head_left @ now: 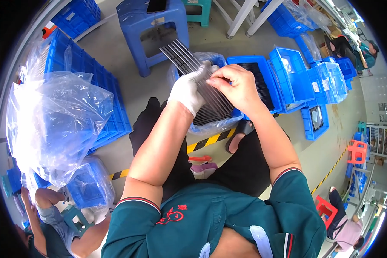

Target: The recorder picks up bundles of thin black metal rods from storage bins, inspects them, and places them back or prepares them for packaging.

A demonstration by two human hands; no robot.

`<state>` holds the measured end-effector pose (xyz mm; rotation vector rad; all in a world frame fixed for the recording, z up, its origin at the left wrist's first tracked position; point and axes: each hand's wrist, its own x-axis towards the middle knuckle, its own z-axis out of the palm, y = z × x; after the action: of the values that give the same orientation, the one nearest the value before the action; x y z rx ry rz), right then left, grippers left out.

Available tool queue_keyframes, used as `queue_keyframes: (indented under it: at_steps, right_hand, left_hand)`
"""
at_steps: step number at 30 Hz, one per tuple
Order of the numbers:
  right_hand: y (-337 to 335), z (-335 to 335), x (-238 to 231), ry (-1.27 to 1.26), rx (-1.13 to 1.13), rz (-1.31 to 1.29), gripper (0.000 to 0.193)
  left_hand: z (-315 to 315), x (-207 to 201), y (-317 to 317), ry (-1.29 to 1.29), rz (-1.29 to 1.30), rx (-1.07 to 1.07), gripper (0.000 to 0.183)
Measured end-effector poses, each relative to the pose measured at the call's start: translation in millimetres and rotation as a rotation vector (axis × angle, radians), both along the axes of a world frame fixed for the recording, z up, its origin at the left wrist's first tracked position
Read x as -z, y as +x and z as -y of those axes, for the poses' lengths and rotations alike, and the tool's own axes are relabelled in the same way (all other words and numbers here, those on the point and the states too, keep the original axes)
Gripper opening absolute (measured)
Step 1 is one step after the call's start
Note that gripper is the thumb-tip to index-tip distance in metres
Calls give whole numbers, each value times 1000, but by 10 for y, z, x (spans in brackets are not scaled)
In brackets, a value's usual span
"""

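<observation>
My left hand (188,89), in a white glove, is closed round a bundle of long, thin dark grey strips (218,99). The strips lie side by side and slant from upper left to lower right. My bare right hand (238,84) is at the bundle's right side, thumb and forefinger pinched together against the strips; what is between the fingertips is too small to make out. Below the bundle stands a blue crate lined with clear plastic (217,128), holding many similar dark strips. Just right of it, another blue crate (274,95) holds more dark strips.
A blue stool (133,30) with a dark flat object (157,5) on it stands ahead. Stacked blue crates (112,99) under clear plastic (60,116) rise at left. More blue bins (290,73) stand at right. Other people sit at the lower left, lower right and upper right.
</observation>
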<state>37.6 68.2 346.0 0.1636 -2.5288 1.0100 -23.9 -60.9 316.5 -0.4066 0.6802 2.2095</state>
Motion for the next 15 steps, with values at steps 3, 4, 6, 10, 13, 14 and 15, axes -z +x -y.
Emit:
queue_keyframes:
  at_steps: [3,4,6,10,13,14,15]
  right_hand:
    - [-4,15,-8,29,-5,-25,13]
    - [-5,25,-17,51,-10,-45,13]
    - [-7,38,-29,62,-19,-55,13]
    - [-1,45,-27,86,-28,-95,13]
    - [4,61,-40,108,-26,-90,13]
    - [1,66,-46,107,-27,-91,13]
    - [-2,70,-52,116,-49,-91,13]
  left_hand:
    - [1,51,-12,16,-9,7,21]
    - [2,69,-18,16,-9,8,21]
    - [11,94,-28,48,-4,-1,22]
    - [17,31,-14,102,27,-24,17]
    - [30,1,-1,81,8,-43,18]
    - [36,19,-6,73,0,-36,19]
    - [43,30,-8,64,-8,-30,19]
